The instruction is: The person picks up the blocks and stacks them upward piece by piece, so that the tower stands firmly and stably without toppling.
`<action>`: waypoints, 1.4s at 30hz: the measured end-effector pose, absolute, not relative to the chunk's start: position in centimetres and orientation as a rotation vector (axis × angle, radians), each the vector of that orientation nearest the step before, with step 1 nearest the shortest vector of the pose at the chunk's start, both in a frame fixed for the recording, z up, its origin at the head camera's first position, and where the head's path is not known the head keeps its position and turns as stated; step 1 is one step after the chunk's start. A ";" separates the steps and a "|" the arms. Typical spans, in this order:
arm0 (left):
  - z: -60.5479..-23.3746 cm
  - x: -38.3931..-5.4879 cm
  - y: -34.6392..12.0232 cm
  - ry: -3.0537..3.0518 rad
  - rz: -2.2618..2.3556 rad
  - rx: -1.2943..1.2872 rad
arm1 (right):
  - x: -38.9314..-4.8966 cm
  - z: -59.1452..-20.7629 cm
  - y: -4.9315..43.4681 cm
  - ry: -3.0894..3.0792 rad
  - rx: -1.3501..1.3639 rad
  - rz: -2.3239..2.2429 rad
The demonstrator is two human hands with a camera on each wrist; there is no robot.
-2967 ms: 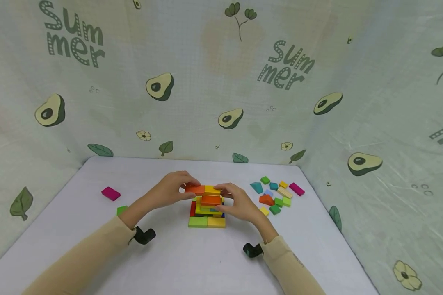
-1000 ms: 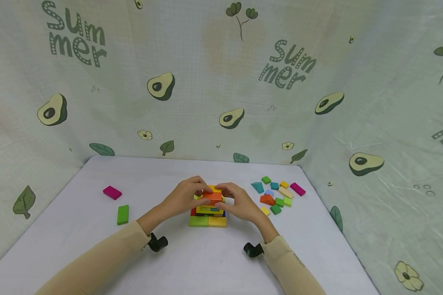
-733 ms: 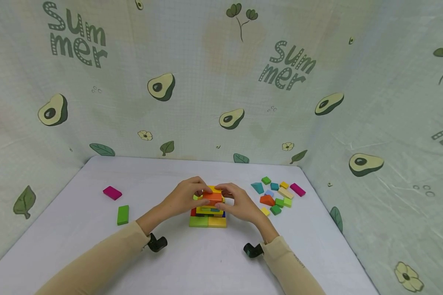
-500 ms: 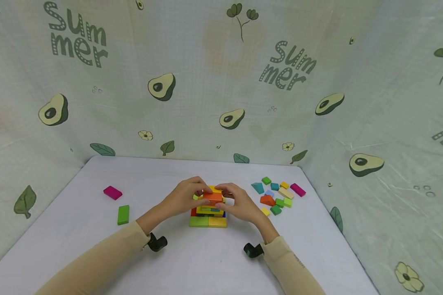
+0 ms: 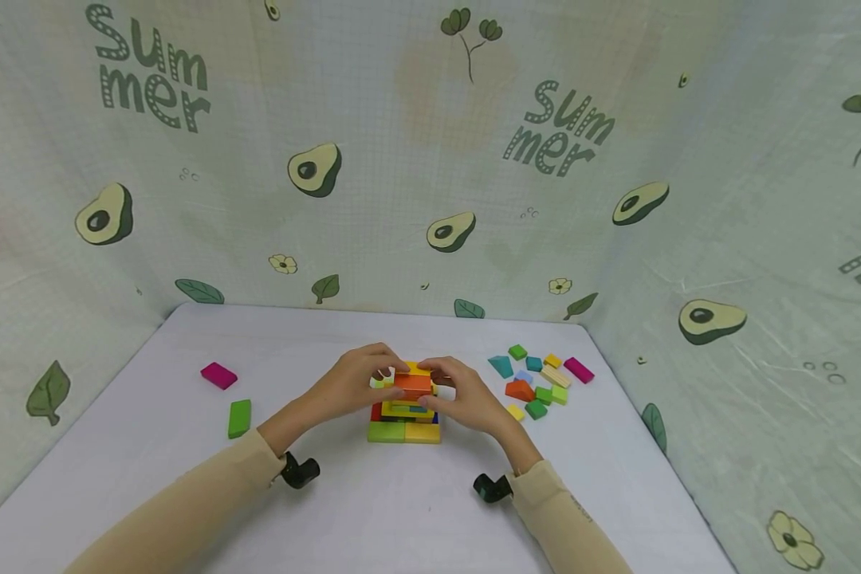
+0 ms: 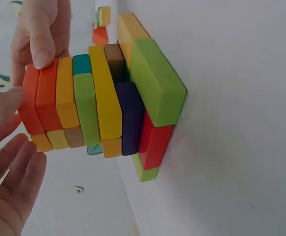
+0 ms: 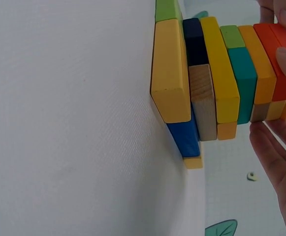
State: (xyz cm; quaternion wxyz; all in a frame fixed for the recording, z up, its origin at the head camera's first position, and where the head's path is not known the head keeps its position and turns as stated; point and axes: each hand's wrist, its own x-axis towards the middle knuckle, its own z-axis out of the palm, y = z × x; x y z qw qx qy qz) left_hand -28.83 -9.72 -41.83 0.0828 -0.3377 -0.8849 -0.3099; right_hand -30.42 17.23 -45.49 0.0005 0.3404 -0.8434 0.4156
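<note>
A tower of coloured wooden blocks [image 5: 386, 432] stands mid-table on a wider base of light green, yellow, red and blue blocks. Its upper layers include yellow, teal, green and orange pieces, with two red-orange blocks [image 6: 47, 98] stacked at the top. My right hand [image 5: 464, 395] pinches the upper layers at the right end, thumb on the red-orange blocks [image 7: 275, 73] and fingers behind. On the other side my left hand [image 5: 351, 381] has its thumb right at the edge of the top block [image 5: 412, 383]; its loosely spread fingers [image 6: 24, 172] are by the rear corner.
A magenta block [image 5: 218, 375] and a green block [image 5: 240, 418] lie to the left. Several loose pieces are scattered at the right, among them a red-orange wedge [image 5: 520, 390], a teal triangle [image 5: 501, 366] and another magenta block [image 5: 579, 369]. A patterned cloth [image 5: 373, 263] hangs behind the table.
My left hand brought a red-orange block from the left onto the tower top. In the last half second it has eased slightly left and loosened. The right hand has stayed in place.
</note>
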 end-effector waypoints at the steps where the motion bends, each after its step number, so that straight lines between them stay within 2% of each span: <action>1: -41.7 -28.9 -10.1 -2.646 -0.921 -1.001 | -30.4 -45.5 17.2 -2.650 1.066 1.306; 9: -41.4 -29.1 -15.6 -2.658 -0.817 -0.862 | -30.3 -45.5 17.2 -2.666 1.043 1.295; 27: -46.0 -26.6 -29.5 -2.840 -0.847 -0.793 | -30.3 -45.5 17.1 -2.683 1.009 1.300; 34: -46.5 -25.8 -32.6 -2.913 -0.808 -0.844 | -30.3 -45.6 17.1 -2.675 1.025 1.306; 42: -46.6 -25.3 -33.8 -2.947 -0.878 -0.977 | -30.4 -45.6 17.1 -2.677 1.026 1.300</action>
